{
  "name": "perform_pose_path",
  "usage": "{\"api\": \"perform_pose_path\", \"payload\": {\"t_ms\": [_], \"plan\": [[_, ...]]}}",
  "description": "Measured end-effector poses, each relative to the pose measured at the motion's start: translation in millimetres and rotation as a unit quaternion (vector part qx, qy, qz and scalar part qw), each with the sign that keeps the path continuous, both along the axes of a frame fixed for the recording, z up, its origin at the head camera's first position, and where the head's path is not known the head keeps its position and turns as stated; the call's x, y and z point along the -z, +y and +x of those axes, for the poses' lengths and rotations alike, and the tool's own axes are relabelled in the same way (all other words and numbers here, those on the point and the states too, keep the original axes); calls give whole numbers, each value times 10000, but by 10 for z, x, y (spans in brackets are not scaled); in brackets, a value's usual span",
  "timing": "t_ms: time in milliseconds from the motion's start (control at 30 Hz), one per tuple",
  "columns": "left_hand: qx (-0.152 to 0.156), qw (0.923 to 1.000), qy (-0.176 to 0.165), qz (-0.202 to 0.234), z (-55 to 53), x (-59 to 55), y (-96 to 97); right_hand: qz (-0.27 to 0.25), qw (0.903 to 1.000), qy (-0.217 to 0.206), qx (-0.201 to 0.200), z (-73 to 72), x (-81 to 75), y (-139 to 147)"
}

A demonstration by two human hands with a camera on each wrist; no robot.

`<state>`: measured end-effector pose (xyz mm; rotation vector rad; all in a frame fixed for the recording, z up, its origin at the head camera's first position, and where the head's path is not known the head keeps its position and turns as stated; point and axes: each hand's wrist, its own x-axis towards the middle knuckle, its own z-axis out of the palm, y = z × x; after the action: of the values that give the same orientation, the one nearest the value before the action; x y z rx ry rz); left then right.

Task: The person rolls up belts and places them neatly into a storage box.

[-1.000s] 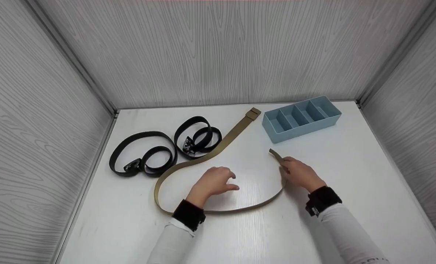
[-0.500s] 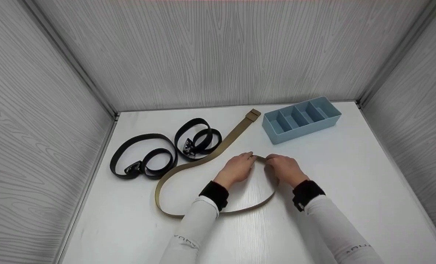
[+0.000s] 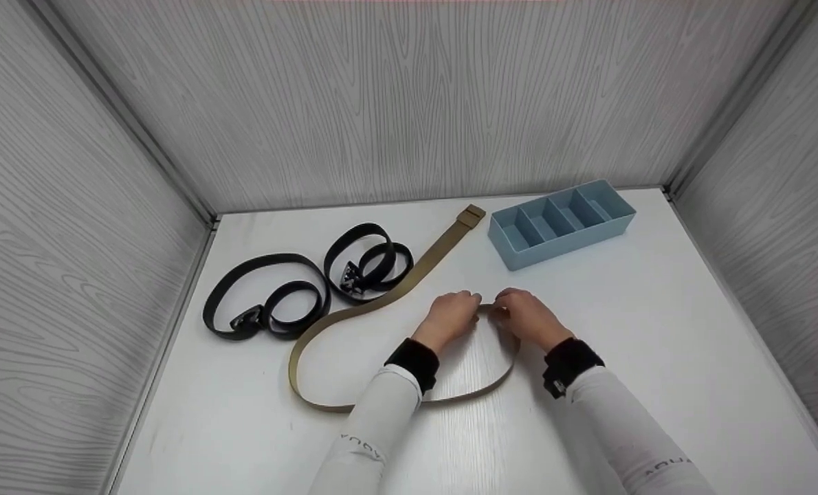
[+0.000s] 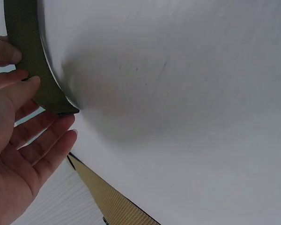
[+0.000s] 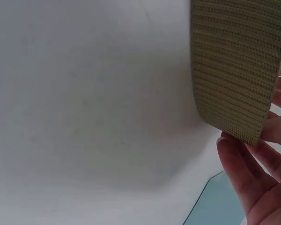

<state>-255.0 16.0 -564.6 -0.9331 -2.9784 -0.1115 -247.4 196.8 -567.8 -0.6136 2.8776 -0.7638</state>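
Observation:
An olive-tan webbing belt (image 3: 332, 318) lies in a wide open loop on the table, its flat buckle (image 3: 471, 216) pointing to the back. Both hands meet at its free end, right of centre. My left hand (image 3: 449, 317) pinches the strap close to its tip, thumb on the face and fingers behind, as the left wrist view shows. Just beside it, my right hand (image 3: 534, 319) pinches the same stretch between thumb and fingers. In the right wrist view, the ribbed webbing (image 5: 239, 61) curves down into the right fingertips (image 5: 229, 147).
Two black belts, each rolled into loops with a shiny buckle, lie at the left: one nearer (image 3: 247, 320), one farther back (image 3: 352, 277). The tan strap passes right beside them. A blue divided box (image 3: 566, 246) stands at the back right, beyond the hands. Panels enclose the table.
My left hand has moved right and back from inside the loop and taken hold of the belt's end. My right hand has shifted slightly left, bending the end towards the left hand.

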Motion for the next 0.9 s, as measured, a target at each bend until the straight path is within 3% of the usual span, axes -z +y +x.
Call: {"api": "perform_pose_path", "payload": {"t_ms": [167,300,400,467,600,733,900], "plan": [[-129,9997,120,161,-11,11,-25,-75,9999,-55,-102,48,-16,40],[-552,9976,140,393,-30,27,-113,44,9998,-102,-183,136,-48,91],[-911,9935,8,684,-45,21,-184,-93,9991,-307,-279,200,-70,117],[-982,9905,-192,944,-49,13,-213,-246,9981,-468,-308,229,-70,131],[-631,9873,-755,1248,-35,-6,-229,-630,9960,-619,-98,213,-39,136],[-168,9848,-1225,1223,-5,-4,-244,-898,9941,-507,329,152,-11,119],[393,9841,-1247,1205,14,13,-322,-1199,9869,-630,877,105,20,101]]}}
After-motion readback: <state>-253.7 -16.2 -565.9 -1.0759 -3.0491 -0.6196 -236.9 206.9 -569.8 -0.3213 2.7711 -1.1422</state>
